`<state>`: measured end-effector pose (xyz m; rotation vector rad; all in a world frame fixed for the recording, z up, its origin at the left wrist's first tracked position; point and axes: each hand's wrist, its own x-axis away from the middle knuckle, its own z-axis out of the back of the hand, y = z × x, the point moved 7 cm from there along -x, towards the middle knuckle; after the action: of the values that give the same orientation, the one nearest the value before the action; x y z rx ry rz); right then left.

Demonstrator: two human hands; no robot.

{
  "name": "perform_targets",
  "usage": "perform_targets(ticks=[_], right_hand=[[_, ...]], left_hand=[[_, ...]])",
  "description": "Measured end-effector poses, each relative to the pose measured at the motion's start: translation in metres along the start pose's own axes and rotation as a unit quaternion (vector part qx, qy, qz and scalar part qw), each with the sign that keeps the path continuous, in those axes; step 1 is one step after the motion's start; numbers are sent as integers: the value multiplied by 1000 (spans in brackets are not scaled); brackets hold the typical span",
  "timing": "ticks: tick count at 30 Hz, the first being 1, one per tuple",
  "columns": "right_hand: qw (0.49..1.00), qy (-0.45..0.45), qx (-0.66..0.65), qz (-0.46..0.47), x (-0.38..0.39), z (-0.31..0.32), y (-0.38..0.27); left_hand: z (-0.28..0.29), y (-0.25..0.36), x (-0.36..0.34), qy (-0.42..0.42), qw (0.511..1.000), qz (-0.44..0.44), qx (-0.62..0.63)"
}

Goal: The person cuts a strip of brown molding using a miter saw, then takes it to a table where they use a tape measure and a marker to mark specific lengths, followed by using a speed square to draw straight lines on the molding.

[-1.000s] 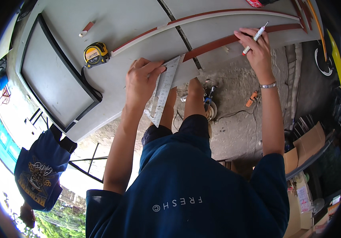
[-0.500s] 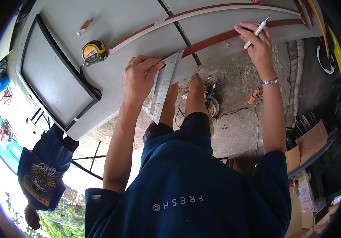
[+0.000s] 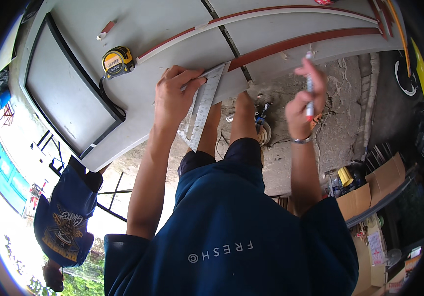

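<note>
My left hand (image 3: 174, 97) pinches a silver metal set square (image 3: 206, 107) between thumb and fingers. The square's upper corner meets the left end of a reddish-brown metal bar (image 3: 291, 47), which lies along the near edge of a grey tabletop (image 3: 172, 50). Off to the right, my right hand (image 3: 305, 101), smeared by motion, holds a slim white marker (image 3: 310, 91) with a red end. That hand is apart from the bar, over the floor just in front of the table.
A yellow-and-black tape measure (image 3: 117, 62) sits left of my left hand. Beyond the bar lies a longer red-and-white strip (image 3: 261, 15); a black-edged frame (image 3: 69, 84) rests at left. Power tools, including a grinder (image 3: 263, 129), are on the floor. Another person (image 3: 69, 212) stands at lower left.
My right hand has come down and leftward with the marker, away from the bar. My left hand and the set square have stayed nearly still. The other person has shifted slightly right and down.
</note>
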<state>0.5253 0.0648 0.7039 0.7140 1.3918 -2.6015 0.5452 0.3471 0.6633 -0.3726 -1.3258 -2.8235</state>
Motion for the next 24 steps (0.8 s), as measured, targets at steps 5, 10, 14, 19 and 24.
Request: perform_targets(ticks=[5,10,14,19,24], right_hand=[[990,-24,-14,-139,44,-54,-39],[993,-60,38,-95,48,-74,-52],[992,-63,65,-83,45,-76,-55],[992,-64,76,-75,43,-78,-56],[992,-70,81,-68,44,-80,-56]], left_hand=[[-1,2,-2,-15,1000,-3,-9],[-1,-1,-2,-14,1000,-3,-10],[-1,-2,-2,-13,1000,-13,-6],[0,2,-3,-14,1000,-13,-5],[-1,0,-2,-17,1000,-5,-3]])
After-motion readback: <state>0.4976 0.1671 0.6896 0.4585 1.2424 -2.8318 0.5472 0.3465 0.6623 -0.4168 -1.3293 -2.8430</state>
